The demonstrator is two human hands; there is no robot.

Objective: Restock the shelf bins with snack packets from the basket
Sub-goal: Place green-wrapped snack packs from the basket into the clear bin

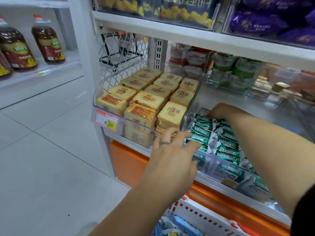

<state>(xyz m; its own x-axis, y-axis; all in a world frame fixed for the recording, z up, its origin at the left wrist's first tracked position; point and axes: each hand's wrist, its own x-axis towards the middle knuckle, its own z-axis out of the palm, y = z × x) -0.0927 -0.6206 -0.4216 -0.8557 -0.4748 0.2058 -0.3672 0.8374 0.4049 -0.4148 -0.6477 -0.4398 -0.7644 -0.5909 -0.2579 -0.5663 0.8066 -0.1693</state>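
A clear plastic shelf bin (219,172) holds several green and silver snack packets (226,145) lying in rows. My left hand (173,150) rests at the bin's front left corner, fingers spread, fingertips touching the packets there. My right hand (219,110) reaches deep into the back of the same bin, fingers curled down onto the packets; what it grips is hidden. The white basket (201,217) with red trim sits below at the bottom edge, with blue and white packets (177,227) inside.
The neighbouring bin on the left is full of yellow toast-shaped packets (146,99), with a price tag (107,120) reading 8.00. Behind stand bins of green (235,70) and red packets (187,57). An orange base panel (129,162) runs below. Oil bottles (47,40) stand far left.
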